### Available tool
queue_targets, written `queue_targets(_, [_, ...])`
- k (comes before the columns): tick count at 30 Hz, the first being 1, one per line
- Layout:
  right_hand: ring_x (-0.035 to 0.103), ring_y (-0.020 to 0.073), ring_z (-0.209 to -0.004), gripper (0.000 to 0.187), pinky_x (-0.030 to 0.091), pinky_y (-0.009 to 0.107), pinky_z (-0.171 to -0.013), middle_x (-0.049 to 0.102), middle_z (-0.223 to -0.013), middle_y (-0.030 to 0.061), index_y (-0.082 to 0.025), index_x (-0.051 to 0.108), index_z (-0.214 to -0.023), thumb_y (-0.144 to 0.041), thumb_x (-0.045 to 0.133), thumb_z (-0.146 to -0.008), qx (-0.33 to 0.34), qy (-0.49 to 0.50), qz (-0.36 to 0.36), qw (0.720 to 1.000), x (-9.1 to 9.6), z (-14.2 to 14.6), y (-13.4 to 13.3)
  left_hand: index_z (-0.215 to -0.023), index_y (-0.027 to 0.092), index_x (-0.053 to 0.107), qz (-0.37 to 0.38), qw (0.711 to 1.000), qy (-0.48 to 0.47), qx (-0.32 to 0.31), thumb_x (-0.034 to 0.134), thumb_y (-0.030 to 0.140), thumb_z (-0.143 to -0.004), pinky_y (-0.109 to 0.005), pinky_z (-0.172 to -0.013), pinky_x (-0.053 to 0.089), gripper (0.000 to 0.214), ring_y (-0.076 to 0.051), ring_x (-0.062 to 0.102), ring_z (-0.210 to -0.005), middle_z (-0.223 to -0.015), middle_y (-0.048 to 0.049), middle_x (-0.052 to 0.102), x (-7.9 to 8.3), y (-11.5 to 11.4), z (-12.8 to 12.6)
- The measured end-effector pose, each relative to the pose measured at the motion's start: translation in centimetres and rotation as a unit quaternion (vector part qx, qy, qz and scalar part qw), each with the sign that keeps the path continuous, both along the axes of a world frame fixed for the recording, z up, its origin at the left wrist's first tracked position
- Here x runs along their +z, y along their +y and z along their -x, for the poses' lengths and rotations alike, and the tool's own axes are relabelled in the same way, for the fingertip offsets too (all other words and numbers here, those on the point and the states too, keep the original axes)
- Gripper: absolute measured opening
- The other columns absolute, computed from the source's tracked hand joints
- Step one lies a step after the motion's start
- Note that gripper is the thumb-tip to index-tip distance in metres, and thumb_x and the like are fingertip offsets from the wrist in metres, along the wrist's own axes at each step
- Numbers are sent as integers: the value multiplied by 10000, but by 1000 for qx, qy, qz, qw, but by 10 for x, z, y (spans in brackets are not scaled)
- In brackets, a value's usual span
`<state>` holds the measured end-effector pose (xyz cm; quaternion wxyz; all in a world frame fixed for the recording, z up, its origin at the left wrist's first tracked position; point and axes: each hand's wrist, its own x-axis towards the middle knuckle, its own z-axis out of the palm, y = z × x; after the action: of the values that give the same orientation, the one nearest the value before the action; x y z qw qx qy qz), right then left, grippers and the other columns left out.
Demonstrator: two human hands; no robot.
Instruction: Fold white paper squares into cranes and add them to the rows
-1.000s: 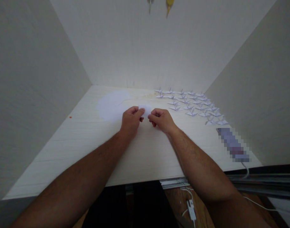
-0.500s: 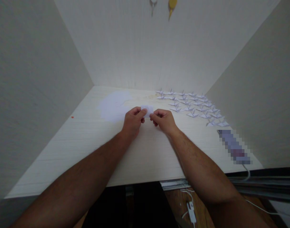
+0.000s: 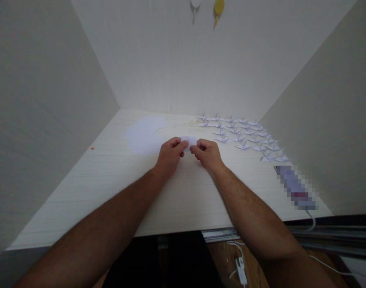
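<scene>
Between my two hands is a small white piece of paper [image 3: 188,140], held up over the middle of the table. My left hand [image 3: 171,154] grips its left side, the thumb lying across the front. On the other side, my right hand [image 3: 208,154] pinches the paper's right edge between thumb and curled fingers. Whether the sheet is folded in layers is too small to tell. Several white folded paper cranes [image 3: 244,147] stand in rows at the back right. Left of my hands lies a spread of loose white paper [image 3: 144,134].
Walls enclose the white table [image 3: 183,200] at the back and both sides. A blurred-out phone-like device [image 3: 295,188] with a cable lies near the right edge. A small red bit [image 3: 92,148] is at the left. Below the front edge hangs a white power adapter [image 3: 240,271].
Both hands have shifted slightly right with the paper. My right thumb now lies further in over the paper's lower front. The view has tilted slightly.
</scene>
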<state>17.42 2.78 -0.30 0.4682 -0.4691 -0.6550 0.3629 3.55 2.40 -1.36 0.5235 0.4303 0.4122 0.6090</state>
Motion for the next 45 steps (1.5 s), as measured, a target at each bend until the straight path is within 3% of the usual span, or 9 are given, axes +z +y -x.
queue_targets(5, [351, 74, -466, 334, 229, 235, -464, 411, -479, -54, -176, 520, -548, -411, 613, -768, -5, -18, -10, 1000, 2, -1, -1, -610, 172, 562, -2, 1000, 10, -13, 718, 336, -694, -215, -503, 355, 241, -83, 453, -543, -597, 24, 539, -1, 0, -1])
queue_targets(11, [333, 75, -492, 335, 231, 237, -484, 397, -489, -54, -172, 514, -544, -413, 606, -758, 38, -37, 5, 999, 4, -4, -1, -690, 152, 651, -6, 999, 26, -27, 750, 276, -632, -230, -536, 359, 169, -89, 484, -551, -598, 18, 595, 3, -2, 2])
queue_targets(21, [335, 71, -479, 328, 222, 228, -471, 415, -478, -48, -165, 534, -540, -420, 611, -732, 75, -51, 34, 995, 5, -8, 0, -680, 152, 650, 21, 998, 16, -49, 781, 310, -604, -238, -535, 384, 219, -94, 516, -529, -591, 15, 612, 2, -3, 4])
queue_targets(31, [328, 66, -471, 347, 210, 227, -465, 395, -467, -55, -171, 483, -512, -399, 623, -734, 85, -49, 37, 994, 1, -7, 1, -673, 164, 673, 12, 992, 125, -25, 738, 303, -648, -217, -465, 332, 155, -75, 447, -472, -547, 29, 581, 8, -4, 7])
queue_targets(38, [335, 64, -469, 355, 217, 224, -461, 404, -464, -54, -169, 482, -509, -393, 615, -750, 99, -57, 29, 993, 3, -7, 0, -608, 163, 637, 36, 998, 57, -9, 735, 260, -588, -243, -524, 392, 139, -101, 510, -522, -564, 16, 592, 5, -2, 3])
queue_targets(45, [346, 62, -452, 331, 243, 219, -451, 399, -458, -62, -179, 452, -496, -355, 635, -708, 93, -32, 61, 993, 2, -8, 1, -617, 171, 649, 13, 993, 111, -34, 728, 300, -628, -238, -520, 344, 152, -81, 426, -504, -536, 36, 548, 8, -2, 5])
